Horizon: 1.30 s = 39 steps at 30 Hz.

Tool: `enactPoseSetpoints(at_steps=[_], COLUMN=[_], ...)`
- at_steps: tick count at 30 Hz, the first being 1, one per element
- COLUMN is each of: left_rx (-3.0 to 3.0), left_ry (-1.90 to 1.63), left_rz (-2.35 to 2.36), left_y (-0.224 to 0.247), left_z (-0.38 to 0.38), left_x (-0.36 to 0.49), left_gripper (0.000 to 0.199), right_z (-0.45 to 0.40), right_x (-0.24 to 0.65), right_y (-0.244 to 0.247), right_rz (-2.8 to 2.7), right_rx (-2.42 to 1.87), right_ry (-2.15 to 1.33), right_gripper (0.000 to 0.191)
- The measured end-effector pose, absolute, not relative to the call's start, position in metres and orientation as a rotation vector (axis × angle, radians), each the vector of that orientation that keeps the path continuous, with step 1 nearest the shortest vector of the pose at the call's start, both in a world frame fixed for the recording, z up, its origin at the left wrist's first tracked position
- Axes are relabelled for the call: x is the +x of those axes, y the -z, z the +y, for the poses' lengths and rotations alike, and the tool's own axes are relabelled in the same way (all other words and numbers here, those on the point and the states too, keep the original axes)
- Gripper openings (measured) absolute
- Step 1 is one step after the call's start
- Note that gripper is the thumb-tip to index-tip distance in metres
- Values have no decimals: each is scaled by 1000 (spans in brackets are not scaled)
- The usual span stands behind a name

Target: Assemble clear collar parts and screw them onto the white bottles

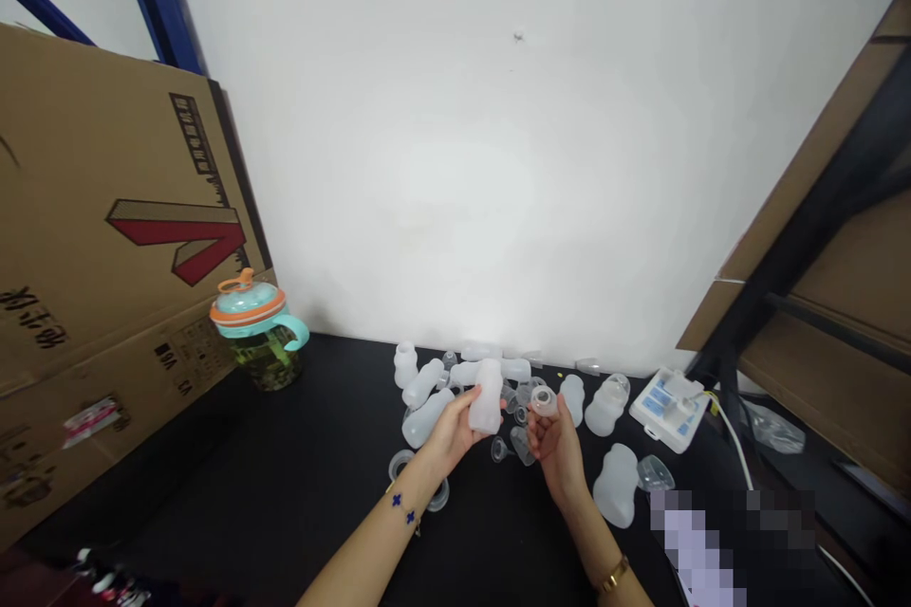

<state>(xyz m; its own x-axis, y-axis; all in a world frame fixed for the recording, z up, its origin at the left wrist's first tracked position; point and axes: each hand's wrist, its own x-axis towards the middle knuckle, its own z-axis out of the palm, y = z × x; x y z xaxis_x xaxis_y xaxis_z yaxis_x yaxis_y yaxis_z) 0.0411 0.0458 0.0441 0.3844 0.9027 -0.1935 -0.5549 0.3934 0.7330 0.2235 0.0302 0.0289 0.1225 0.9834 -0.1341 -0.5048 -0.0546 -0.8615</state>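
My left hand is wrapped round a frosted white bottle, held upright above the black table. Just to the right, my right hand grips a translucent ring-shaped cap between its fingers. The bottle and the cap are apart. Behind and between the hands lie several more frosted bottles and clear nipple-like parts. Loose rings rest beside my left wrist, partly hidden by it. To the right of my right hand lies another bottle next to a clear cover.
A teal-lidded jug stands at the left by a large cardboard box. At the right are a white case with a cable, a plastic bag and a dark metal frame. A white wall rises behind the table.
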Motion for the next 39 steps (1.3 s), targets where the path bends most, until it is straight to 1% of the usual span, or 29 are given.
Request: enactPoseSetpoints(at_steps=[5,9,11,16,19,22,27,30,32,39], left_rx=[645,786,863,948,973,987,956,901,873,854], left_ry=[-1048,-1099,-1100,-1073,-1092,-1106,-1125,-1121,-1105,-1072], left_rz=[686,672,636,656,711,746,750,691,666,660], left_y=[-40,-37,-37,-36,-36,-33,-34,-37,-39,-43], left_z=[46,46,45,47,48,51,51,47,45,41], left_x=[42,42,42,41,42,42,44,44,44,42], left_gripper=[48,40,40,52,59,60,54,48,44,38], right_z=[30,29,28,27,27,27,27,28,29,29], right_x=[225,224,224,223,222,222,224,225,226,228], right_y=[-28,-28,-28,-27,-27,-27,-27,-26,-25,-30], right_rz=[-631,-656,-678,-729,-742,-739,-723,-678,-651,-608], right_rx=[-906,-856,-858,-921,-933,-920,-894,-891,-874,-816], right_ry=[-1394,-1350,-1298,-1196,-1149,-1124,-1128,-1189,-1263,-1390], right_gripper=[59,53,48,44,48,51,56,45,42,54])
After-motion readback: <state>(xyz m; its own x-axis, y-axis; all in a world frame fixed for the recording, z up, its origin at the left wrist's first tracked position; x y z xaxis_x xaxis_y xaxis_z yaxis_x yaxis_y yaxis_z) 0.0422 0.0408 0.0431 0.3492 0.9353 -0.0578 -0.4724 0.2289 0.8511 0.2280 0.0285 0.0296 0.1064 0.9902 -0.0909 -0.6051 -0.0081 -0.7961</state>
